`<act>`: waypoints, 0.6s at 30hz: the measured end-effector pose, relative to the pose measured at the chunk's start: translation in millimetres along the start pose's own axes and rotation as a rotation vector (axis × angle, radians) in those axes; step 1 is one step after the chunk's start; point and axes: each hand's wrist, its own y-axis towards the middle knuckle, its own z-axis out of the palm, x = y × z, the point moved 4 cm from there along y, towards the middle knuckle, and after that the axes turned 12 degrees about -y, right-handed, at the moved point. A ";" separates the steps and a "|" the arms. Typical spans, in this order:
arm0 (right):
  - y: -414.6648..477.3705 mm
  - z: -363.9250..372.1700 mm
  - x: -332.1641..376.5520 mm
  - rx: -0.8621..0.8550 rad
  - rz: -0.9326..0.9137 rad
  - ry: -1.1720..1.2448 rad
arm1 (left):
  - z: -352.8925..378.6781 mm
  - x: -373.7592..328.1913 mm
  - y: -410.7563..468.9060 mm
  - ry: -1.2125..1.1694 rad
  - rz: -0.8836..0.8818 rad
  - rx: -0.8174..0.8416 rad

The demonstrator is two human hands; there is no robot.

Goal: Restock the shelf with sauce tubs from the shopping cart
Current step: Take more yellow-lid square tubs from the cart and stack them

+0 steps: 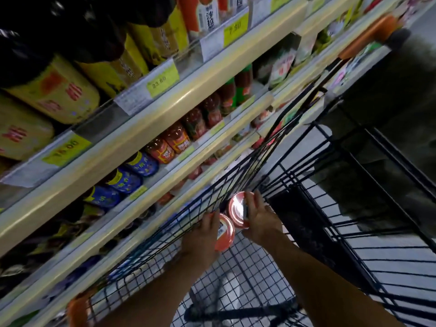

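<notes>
- Two hands reach down into the shopping cart [266, 152], close together, each closed round its own tub.
- The left hand [200, 239] grips the nearer sauce tub [226, 234] from the shelf side, fingers wrapped over its rim. This tub is tilted, with its red lid and a pale label facing right.
- The right hand [262, 220] holds the farther sauce tub [237, 208] from the other side, fingers spread along its edge. The shiny red lid faces up towards the camera.
- The two tubs sit just beside each other between the hands. Whether their rims touch is unclear.
- Both tubs are inside the cart, near the black wire wall that runs along the shelving, above the mesh floor of the basket.
- The cart handle has an orange cap [372, 31] at the far end.
- Through the mesh a white shoe [232, 291] shows, blurred.
- The shelf [165, 107] stands to the left, its cream front edges carrying yellow-green price tags [162, 82].
- The top row holds dark bottles [59, 90] with yellow labels.
- The row below holds blue-labelled jars [122, 180] nearer the camera and red-labelled jars [177, 140] further along.
- The lower shelves are blurred and their goods cannot be made out.
</notes>
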 end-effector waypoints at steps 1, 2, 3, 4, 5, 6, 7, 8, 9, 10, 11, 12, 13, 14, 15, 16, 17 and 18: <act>3.2 0.9 0.7 -0.002 0.006 -0.003 | 2.9 -0.6 2.8 0.039 0.002 0.004; 5.8 1.2 1.8 -0.006 0.013 -0.009 | 5.5 -1.5 5.4 0.068 0.006 0.011; 8.8 1.4 3.4 -0.014 0.022 -0.015 | 8.4 -1.9 8.5 0.090 0.010 0.016; 11.5 2.1 4.6 -0.022 0.030 -0.016 | 11.4 -1.7 11.5 0.106 0.011 0.024; 13.0 2.5 6.2 -0.034 0.036 -0.010 | 14.0 -0.9 13.8 0.109 0.008 0.032; 13.6 2.9 7.4 -0.045 0.042 0.002 | 15.5 0.1 15.5 0.103 0.005 0.035; 13.7 3.4 7.7 -0.055 0.050 0.018 | 15.0 0.4 16.2 0.094 0.005 0.033; 13.5 3.7 7.9 -0.061 0.057 0.039 | 14.1 0.7 15.6 0.084 0.009 0.032; 12.9 4.2 8.0 -0.065 0.059 0.068 | 12.4 1.0 13.7 0.072 0.016 0.028; 12.1 3.9 8.0 -0.074 0.059 0.106 | 11.3 1.5 11.2 0.053 0.026 0.025; 10.9 3.7 8.0 -0.086 0.055 0.147 | 11.1 2.9 8.1 0.034 0.039 0.018; 8.7 2.4 8.5 -0.095 0.045 0.188 | 10.5 4.5 4.4 0.014 0.053 0.010; 6.5 1.1 9.4 -0.098 0.034 0.223 | 11.1 7.1 0.5 -0.001 0.063 0.007; 3.7 0.4 10.1 -0.093 0.027 0.251 | 12.0 9.9 -3.6 -0.014 0.070 0.006; 0.1 -0.5 10.5 -0.087 0.025 0.271 | 11.8 12.0 -8.3 -0.026 0.075 0.009; -4.3 -1.7 11.0 -0.082 0.026 0.286 | 11.4 13.9 -13.3 -0.032 0.076 0.013; -9.5 -2.7 11.7 -0.082 0.027 0.297 | 9.6 15.1 -19.2 -0.041 0.073 0.013; -15.9 -4.6 12.5 -0.087 0.032 0.301 | 7.9 16.6 -25.2 -0.052 0.071 0.010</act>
